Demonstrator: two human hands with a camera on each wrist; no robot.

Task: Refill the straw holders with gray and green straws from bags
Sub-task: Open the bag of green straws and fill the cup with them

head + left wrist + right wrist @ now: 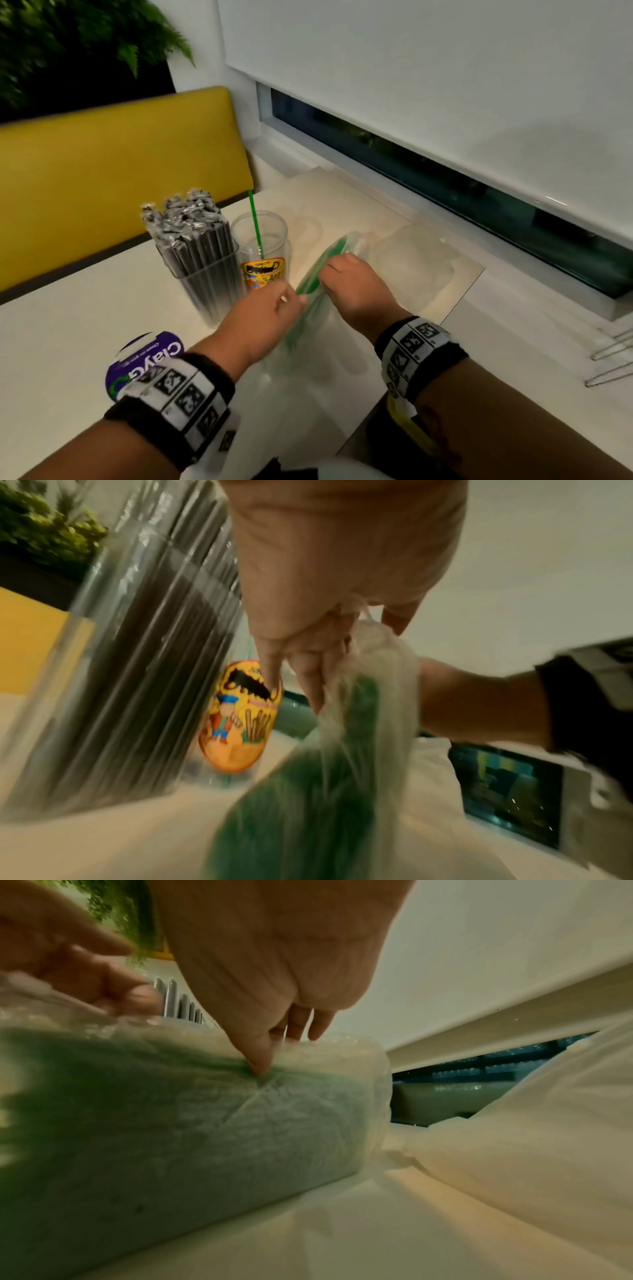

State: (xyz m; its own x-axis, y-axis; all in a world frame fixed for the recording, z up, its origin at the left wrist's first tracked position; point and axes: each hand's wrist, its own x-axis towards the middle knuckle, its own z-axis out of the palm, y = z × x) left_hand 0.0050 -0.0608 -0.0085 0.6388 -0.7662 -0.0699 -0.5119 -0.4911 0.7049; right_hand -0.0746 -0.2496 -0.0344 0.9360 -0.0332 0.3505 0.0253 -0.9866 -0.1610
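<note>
A clear plastic bag of green straws (310, 284) lies on the white table (68, 325), tilted up toward the window. My left hand (270, 308) pinches the bag's plastic (346, 685) at its left side. My right hand (346, 277) pinches the plastic on top of the bag (205, 1110), thumb pressed into it. To the left stand two clear holders: one (202, 263) packed with wrapped gray straws, the other (262, 246) with a yellow label and a single green straw (255, 224).
An empty clear bag (411, 260) lies flat toward the window sill. A purple round lid (144, 359) sits by my left wrist. A yellow bench back (120, 171) stands behind the table. Metal wire pieces (613, 356) lie at the right edge.
</note>
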